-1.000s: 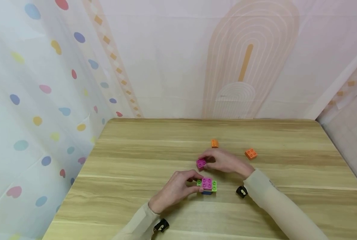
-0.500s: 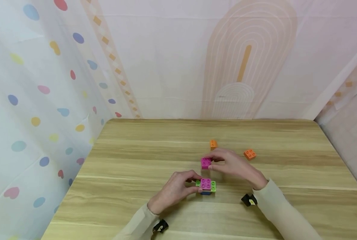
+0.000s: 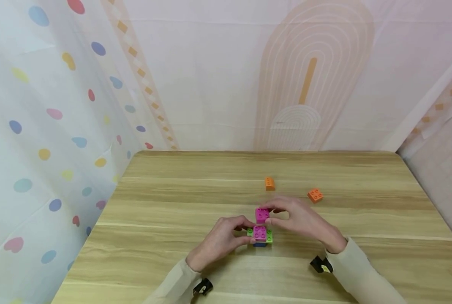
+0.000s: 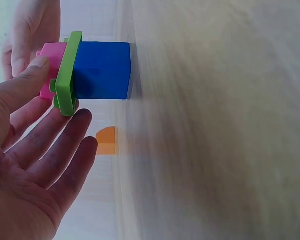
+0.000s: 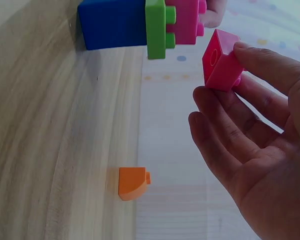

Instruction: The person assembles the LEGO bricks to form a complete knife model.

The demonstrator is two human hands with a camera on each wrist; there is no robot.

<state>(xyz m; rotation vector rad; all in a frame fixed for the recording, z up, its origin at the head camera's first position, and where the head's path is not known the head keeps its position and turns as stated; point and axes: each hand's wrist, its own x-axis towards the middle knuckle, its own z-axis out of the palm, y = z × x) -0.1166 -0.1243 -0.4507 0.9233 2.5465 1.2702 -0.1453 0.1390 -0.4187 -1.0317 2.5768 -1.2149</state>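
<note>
OK so there's a little tower point(image 3: 260, 237) here: a blue plastic block point(image 4: 102, 70), a flat lime-green studded plate point(image 3: 269, 236) across it, and a square pink plastic brick point(image 3: 260, 232) with four studs on top, all standing on the light wood-grain table point(image 3: 172, 190). The person's left hand point(image 3: 220, 238) comes in from its 9 o'clock and pinches the pink brick with thumb and forefinger, the other fingers point(image 4: 62, 150) loosely spread. Their right hand point(image 3: 300, 217), at roughly 2 o'clock, has a square magenta plastic brick point(image 5: 224, 61) pinched between thumb and fingers, so they're only about a brick apart. That one's up in the air, tilted, just off the tower at 12 o'clock, not touching it. Further out at 12 sits an orange plastic brick with a rounded side point(image 3: 269, 184); a square orange four-stud brick point(image 3: 315, 195) lies towards 2.
</note>
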